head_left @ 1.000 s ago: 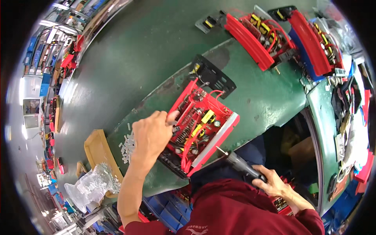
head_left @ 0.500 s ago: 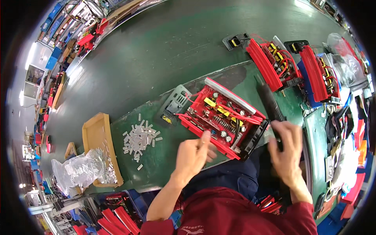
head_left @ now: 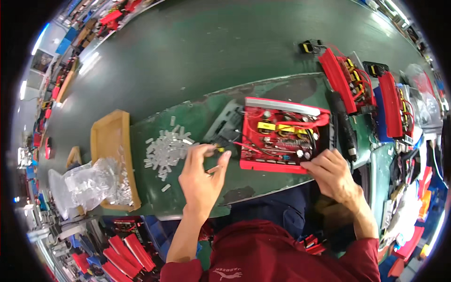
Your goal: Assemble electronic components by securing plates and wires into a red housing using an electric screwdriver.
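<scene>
An open red metal case with a circuit board lies in front of me, with yellow-wrapped parts and red and black wires. My right hand grips its near right corner, fingers pressed together on the edge. A black end panel stands off the case's left end, joined by red wires. Close to that panel's near end is my left hand, thumb and forefinger apart, with nothing visible between them. Left of it lies a pile of small pale strips. A black stick-shaped tool, like an electric screwdriver, lies right of the case.
On the left stands a yellowish cardboard tray with a clear plastic bag and more pale strips. Two similar red units stand at the back right. Red case parts are stacked below the table's left edge.
The case has turned to lie straighter before me. My right hand has moved from beside the tool onto the case's corner. My left hand has moved left toward the end panel.
</scene>
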`<state>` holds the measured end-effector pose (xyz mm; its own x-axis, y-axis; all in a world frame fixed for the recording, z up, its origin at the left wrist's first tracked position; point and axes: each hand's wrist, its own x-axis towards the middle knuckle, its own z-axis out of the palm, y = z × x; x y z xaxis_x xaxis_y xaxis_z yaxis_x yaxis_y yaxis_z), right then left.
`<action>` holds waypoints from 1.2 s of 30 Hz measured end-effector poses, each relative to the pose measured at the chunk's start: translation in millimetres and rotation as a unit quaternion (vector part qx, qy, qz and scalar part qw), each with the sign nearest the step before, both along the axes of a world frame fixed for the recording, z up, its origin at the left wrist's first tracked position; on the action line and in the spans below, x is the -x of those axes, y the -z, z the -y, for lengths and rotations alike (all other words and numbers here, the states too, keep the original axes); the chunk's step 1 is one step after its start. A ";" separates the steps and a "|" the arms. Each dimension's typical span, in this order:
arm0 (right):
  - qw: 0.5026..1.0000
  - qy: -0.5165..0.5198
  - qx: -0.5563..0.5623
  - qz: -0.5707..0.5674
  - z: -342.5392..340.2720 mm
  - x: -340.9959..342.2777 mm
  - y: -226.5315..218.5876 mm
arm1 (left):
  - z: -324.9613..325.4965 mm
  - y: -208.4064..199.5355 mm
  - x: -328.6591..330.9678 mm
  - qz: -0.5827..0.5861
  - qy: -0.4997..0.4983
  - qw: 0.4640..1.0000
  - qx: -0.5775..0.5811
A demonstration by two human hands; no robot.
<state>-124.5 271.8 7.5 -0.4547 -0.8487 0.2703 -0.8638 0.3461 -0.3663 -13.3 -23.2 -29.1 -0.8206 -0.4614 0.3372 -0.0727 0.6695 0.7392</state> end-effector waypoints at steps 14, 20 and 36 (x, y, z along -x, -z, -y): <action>0.999 -0.051 -0.003 -0.009 30.0 34.1 -5.2 | 1.3 -11.2 -38.1 0.037 -0.074 0.996 -0.039; 0.999 -0.051 0.013 0.016 31.2 30.7 2.8 | 54.2 -8.4 -41.1 0.071 -0.090 0.991 0.063; 0.983 0.078 0.163 0.031 31.7 -29.9 23.2 | 56.5 12.5 -121.9 0.152 -0.185 0.968 0.079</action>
<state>-94.7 240.1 -15.7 -0.5966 -0.6406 0.4835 -0.7819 0.3282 -0.5300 108.6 -79.7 -41.7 -0.6814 -0.7052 0.1957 -0.5272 0.6585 0.5370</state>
